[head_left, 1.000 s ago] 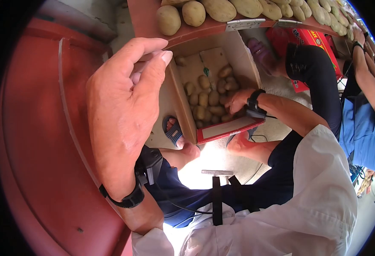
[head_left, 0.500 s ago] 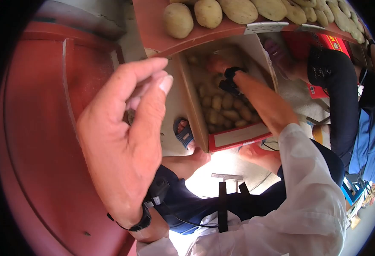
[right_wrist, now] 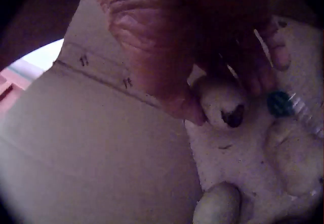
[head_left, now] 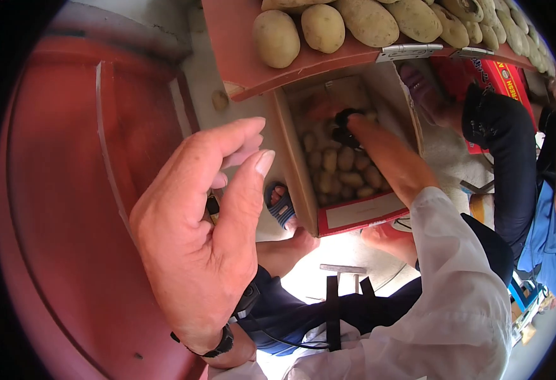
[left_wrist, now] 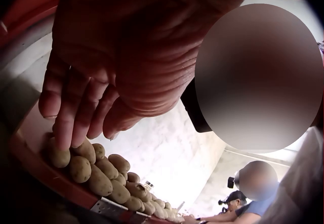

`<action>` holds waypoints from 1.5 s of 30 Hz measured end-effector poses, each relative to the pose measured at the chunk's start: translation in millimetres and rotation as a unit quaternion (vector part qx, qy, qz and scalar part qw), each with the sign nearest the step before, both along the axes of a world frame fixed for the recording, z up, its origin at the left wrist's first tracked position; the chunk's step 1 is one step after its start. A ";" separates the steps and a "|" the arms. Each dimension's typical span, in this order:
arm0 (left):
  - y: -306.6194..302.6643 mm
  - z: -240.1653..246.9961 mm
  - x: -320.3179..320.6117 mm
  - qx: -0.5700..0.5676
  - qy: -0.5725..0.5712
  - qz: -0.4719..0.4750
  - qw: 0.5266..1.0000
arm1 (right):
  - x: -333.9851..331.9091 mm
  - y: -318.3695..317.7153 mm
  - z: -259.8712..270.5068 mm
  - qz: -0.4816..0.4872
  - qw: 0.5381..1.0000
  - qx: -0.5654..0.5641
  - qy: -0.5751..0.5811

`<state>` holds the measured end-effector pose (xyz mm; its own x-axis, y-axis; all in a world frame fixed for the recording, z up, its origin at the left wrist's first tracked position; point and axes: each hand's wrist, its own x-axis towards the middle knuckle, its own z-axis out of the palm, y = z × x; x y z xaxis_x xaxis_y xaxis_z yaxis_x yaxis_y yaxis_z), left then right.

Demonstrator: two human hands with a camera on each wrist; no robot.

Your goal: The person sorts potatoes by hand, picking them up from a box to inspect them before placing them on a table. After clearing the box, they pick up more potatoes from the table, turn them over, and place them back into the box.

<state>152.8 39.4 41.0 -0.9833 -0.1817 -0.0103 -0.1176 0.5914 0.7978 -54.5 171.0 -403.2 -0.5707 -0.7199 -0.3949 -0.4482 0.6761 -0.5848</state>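
Observation:
My left hand [head_left: 199, 234] hangs in the air left of the cardboard box [head_left: 299, 171], its fingers loosely bent and holding nothing; the left wrist view shows that hand [left_wrist: 126, 52] with its fingers hanging down. Deep in the box, toward its far end, is my right hand [head_left: 322, 107], dim and blurred in the head view. Seen from the right wrist, the right hand [right_wrist: 177, 47] has thumb and fingers around a potato [right_wrist: 215, 95] with a dark hole in it. Other potatoes [head_left: 346, 178] lie in the near part of the box.
Above the box's far edge runs a red table edge [head_left: 246, 82] bearing rows of potatoes [head_left: 276, 39]. A red door-like panel [head_left: 56, 190] stands at left. One potato [head_left: 220, 99] lies on the floor. Another person's leg [head_left: 503, 158] and a red carton [head_left: 512, 85] are at right.
My right hand has moved from the near right part of the box to its far end. The left hand has dropped lower in the head view, still empty.

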 end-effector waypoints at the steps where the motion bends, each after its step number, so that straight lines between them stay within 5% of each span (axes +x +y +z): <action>1: 1.1 2.2 -0.3 -0.005 -0.003 0.003 1.000 | -2.3 21.2 8.2 0.005 0.999 -0.038 -0.014; 6: 9.7 3.0 0.0 0.019 0.004 0.003 1.000 | 31.1 50.2 -45.1 -0.090 0.991 -0.055 -0.082; 11: 15.9 3.4 0.5 0.020 -0.013 0.010 1.000 | 74.8 33.0 18.1 -0.035 0.992 0.083 -0.086; 20: 5.3 -5.4 4.0 -0.016 0.021 -0.028 0.999 | 87.7 63.7 8.7 -0.058 0.994 0.064 -0.063; 26: 15.7 4.6 9.1 0.016 0.002 -0.012 1.000 | 121.1 73.9 126.0 -0.022 0.955 0.109 -0.274; 30: 9.9 -4.9 6.1 0.044 0.014 -0.041 0.998 | 150.9 73.6 130.5 0.219 0.953 0.133 -0.159; 33: 8.0 -1.4 4.3 0.026 0.000 -0.048 0.999 | 160.5 67.9 138.1 0.192 0.945 0.194 -0.181; 39: 1.9 -6.6 3.6 0.018 -0.014 -0.026 0.999 | 143.1 80.1 119.2 0.211 0.946 0.147 -0.196; 42: 6.1 -0.9 5.0 -0.003 -0.013 -0.013 1.000 | 102.8 85.0 88.2 0.076 0.973 0.182 -0.123; 45: 11.1 1.7 6.4 0.026 -0.024 0.005 0.999 | 67.0 89.9 41.1 0.060 0.963 0.226 0.136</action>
